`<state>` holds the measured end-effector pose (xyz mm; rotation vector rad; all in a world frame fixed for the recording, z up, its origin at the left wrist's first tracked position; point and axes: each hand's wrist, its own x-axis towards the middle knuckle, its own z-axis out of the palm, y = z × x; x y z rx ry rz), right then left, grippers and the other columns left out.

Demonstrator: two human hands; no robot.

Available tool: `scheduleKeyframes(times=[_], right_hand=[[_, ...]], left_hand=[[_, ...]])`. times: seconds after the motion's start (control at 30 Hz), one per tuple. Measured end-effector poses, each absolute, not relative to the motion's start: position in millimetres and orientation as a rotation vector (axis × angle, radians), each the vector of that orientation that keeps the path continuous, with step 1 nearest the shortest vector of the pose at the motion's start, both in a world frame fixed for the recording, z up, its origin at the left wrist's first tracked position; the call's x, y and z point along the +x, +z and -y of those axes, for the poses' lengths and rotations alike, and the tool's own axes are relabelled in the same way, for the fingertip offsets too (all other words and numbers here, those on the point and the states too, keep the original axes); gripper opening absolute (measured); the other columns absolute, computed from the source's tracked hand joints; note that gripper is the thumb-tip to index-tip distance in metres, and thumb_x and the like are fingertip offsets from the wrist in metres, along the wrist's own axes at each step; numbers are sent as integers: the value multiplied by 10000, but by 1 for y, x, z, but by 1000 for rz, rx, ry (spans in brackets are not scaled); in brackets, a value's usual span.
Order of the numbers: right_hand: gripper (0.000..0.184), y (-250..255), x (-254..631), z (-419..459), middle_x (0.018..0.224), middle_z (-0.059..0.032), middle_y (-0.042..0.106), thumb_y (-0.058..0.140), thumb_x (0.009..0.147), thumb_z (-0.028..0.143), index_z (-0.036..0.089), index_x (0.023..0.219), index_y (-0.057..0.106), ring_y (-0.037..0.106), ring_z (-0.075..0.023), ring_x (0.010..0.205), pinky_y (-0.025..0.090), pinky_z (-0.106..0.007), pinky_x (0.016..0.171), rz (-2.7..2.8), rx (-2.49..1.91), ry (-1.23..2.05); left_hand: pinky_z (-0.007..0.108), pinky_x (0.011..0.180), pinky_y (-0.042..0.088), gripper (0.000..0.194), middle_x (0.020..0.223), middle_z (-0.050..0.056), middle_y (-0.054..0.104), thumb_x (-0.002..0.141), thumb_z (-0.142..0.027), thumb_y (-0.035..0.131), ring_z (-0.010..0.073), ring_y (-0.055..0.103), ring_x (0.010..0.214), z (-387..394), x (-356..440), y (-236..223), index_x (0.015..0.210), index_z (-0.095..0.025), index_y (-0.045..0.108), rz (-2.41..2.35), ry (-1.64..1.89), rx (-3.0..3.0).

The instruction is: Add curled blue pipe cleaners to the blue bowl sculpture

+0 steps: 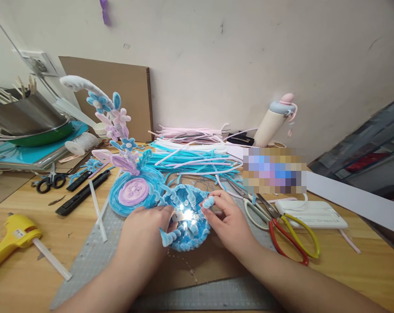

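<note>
A round bowl (183,247) made of blue fuzzy pipe cleaners, with curled blue tips around its rim, is between my hands. Bright small lights (187,214) glow inside it, and their glare hides part of the interior. My left hand (151,224) is closed on the bowl's left side, its fingertips reaching over the rim beside a small pale piece that I cannot make out. At the right rim, my right hand (225,217) pinches a curled blue pipe-cleaner tip (208,201) between thumb and fingers. Behind the left hand lies a blue disc (117,198) with a lilac centre and a flowered stem (120,130).
Red-and-yellow-handled pliers (289,237) and white-handled scissors (253,213) lie right of the bowl. A yellow glue gun (12,239) rests at left, near black scissors (51,180). Bundled pipe cleaners (190,158) lie behind; a bottle (271,124) stands by the wall.
</note>
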<state>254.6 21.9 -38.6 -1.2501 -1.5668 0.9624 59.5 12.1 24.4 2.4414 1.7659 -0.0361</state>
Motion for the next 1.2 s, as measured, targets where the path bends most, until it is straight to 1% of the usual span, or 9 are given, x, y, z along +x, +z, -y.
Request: scheduleKeyframes(times=[0.13,0.27,0.43,0.53,0.6,0.73,0.87,1.03,1.2], right_hand=[[190,-39,255,-23,1035,-79,494,578,879,357,193,903,670,566,-172,822,495,-237,576,1563,-1240,969],[193,-39,255,-24,1025,-77,487,579,879,357,188,900,670,556,-167,805,481,-233,560,1567,-1237,969],[186,-39,255,-24,1022,-74,488,582,878,352,189,901,669,547,-160,779,478,-241,564,1559,-1228,991],[182,-40,255,-25,1022,-79,492,586,875,352,190,890,669,552,-177,819,483,-245,570,1551,-1226,997],[181,-40,255,-25,1028,-86,494,592,871,352,190,889,670,551,-196,872,487,-248,580,1544,-1225,988],[191,-42,256,-26,1020,-92,488,593,870,358,183,894,667,544,-208,912,484,-244,581,1538,-1214,993],[199,-41,256,-26,1012,-85,482,584,874,363,180,891,660,535,-187,857,474,-237,571,1556,-1226,990],[200,-40,257,-28,1022,-77,490,571,879,363,182,898,655,539,-165,792,466,-248,574,1585,-1259,979],[205,-40,259,-31,1027,-82,503,536,897,365,191,902,643,554,-219,967,482,-287,690,1600,-1242,947]], left_hand=[[319,569,242,137,686,7,693,812,-172,520,223,634,645,-14,61,21,715,-226,601,-1781,-40,2421],[329,593,295,158,692,15,704,826,-185,510,253,658,677,-16,61,20,722,-232,620,-1788,-45,2402],[374,724,408,242,912,25,753,883,-231,472,280,684,829,-15,56,22,947,-272,702,-1744,-45,2392],[407,804,429,342,1012,6,740,838,-176,474,285,672,909,-10,49,24,1043,-327,701,-1729,24,2367],[397,786,437,330,975,-1,732,828,-202,462,268,664,884,-8,42,26,1000,-335,711,-1702,103,2322],[346,636,407,303,746,15,675,849,-385,397,230,620,711,-10,21,32,710,-251,632,-1762,70,2169],[333,585,362,323,694,17,643,836,-465,401,228,577,648,-22,2,37,671,-247,573,-1823,-85,2117],[300,557,359,331,643,0,605,845,-484,435,191,541,598,-35,5,30,678,-236,576,-1829,299,2155],[278,577,415,274,742,-10,664,820,-477,513,173,574,647,-40,5,8,832,-247,661,-1800,781,2039]])
